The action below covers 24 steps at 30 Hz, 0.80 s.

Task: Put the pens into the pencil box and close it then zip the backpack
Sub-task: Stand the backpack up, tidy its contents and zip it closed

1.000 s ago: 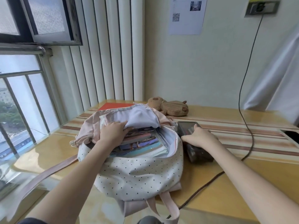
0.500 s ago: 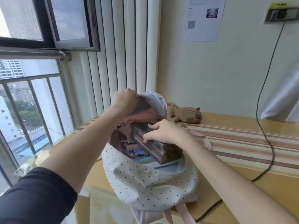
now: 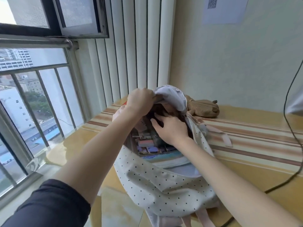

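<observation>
The white polka-dot backpack stands unzipped on the wooden desk. My left hand grips the lilac-lined top flap and holds it up. My right hand is inside the opening, pressing down on the dark pencil box, which is mostly sunk among the books and largely hidden by my hand. I cannot see any pens.
A brown plush toy lies behind the backpack by the wall. A black cable runs down the wall and across the desk on the right. Pink straps trail right of the bag. A barred window is at left.
The pencil box went from the desk into the backpack and now sits deeper among the books. My left hand has lifted the flap higher.
</observation>
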### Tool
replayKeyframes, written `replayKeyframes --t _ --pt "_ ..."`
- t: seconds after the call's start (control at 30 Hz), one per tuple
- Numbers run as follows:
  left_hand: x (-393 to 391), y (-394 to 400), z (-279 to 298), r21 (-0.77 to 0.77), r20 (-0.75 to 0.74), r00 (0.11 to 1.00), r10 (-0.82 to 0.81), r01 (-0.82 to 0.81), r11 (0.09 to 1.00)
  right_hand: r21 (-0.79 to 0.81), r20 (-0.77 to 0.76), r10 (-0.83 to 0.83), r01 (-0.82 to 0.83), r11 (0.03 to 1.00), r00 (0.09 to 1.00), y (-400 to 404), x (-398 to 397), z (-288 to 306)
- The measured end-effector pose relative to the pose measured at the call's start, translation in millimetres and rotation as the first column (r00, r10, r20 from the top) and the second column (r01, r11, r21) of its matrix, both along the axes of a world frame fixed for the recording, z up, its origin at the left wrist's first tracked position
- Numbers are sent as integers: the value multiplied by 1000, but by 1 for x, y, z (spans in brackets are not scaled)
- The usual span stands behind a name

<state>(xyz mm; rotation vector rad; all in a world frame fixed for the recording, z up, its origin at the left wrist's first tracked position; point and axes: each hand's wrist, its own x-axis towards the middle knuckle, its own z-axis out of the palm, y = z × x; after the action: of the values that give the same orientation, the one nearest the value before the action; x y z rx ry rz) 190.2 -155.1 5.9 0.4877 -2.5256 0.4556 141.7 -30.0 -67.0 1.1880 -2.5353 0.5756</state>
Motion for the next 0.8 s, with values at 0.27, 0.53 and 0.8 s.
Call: replayKeyframes --t 0.27,0.53,0.8 --pt "12 25 -29 46 38 994 -98 96 994 -19 -81 -133 132 991 988 -15 7 8" --pt "19 29 -39 594 -470 879 85 243 767 -505 -302 -177 0 863 937 15 16 33" --pt "51 48 -25 910 -264 943 203 174 377 264 -202 4 50 963 979 23 0 56"
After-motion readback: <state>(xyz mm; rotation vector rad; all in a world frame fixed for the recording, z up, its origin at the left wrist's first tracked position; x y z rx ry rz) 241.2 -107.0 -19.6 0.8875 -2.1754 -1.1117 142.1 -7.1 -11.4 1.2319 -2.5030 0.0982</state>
